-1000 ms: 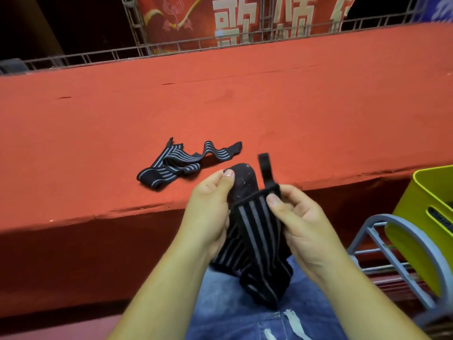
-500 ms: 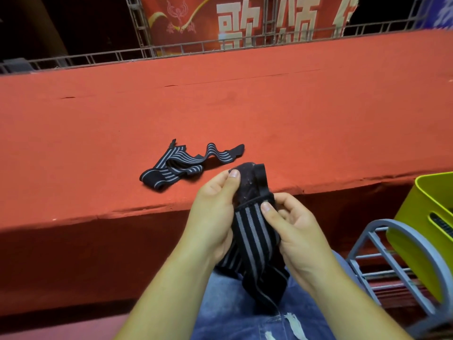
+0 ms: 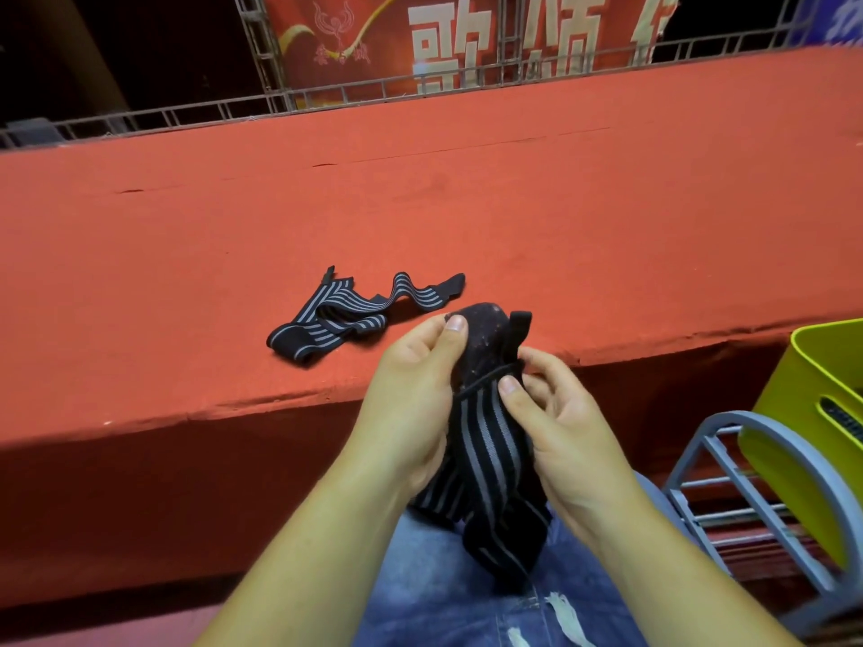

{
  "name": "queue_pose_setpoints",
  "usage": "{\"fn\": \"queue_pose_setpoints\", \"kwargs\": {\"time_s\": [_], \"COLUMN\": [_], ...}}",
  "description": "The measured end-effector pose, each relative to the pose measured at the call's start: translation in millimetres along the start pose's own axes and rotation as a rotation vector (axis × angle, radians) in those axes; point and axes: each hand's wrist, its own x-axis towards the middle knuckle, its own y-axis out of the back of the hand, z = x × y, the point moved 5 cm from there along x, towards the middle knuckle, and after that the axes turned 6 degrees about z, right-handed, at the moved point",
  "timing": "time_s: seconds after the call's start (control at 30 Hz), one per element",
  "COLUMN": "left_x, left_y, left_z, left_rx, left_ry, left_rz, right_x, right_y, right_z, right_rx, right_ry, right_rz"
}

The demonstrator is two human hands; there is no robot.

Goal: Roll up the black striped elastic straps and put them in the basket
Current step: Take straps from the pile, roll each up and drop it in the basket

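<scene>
Limp, light and seemingly springy, the strap [image 3: 485, 441] is pinched at its top end by the left grip [image 3: 411, 399] and right grip [image 3: 560, 422].

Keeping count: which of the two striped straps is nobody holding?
The loose strap lying wavy on the red ledge; no hand touches it. The other strap is held between the left hand and right hand.
</scene>
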Motion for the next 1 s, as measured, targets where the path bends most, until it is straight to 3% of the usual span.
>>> {"fn": "queue_pose_setpoints", "kwargs": {"time_s": [0.33, 0.83, 1.0], "left_x": [-3, 3, 6], "left_y": [14, 31, 33], "left_z": [5, 13, 8], "left_rx": [0.406, 0.583, 0.577], "left_ry": [-0.131, -0.171, -0.147], "left_rz": [-0.206, -0.030, -0.015], "right_x": [-1, -3, -3], "right_y": [5, -5, -5], "right_z": [-8, -14, -11], "right_rx": [-0.040, -0.274, -0.323], "right_ry": [-0.005, 0.158, 0.133], "right_rz": [0.023, -0.079, -0.097]}}
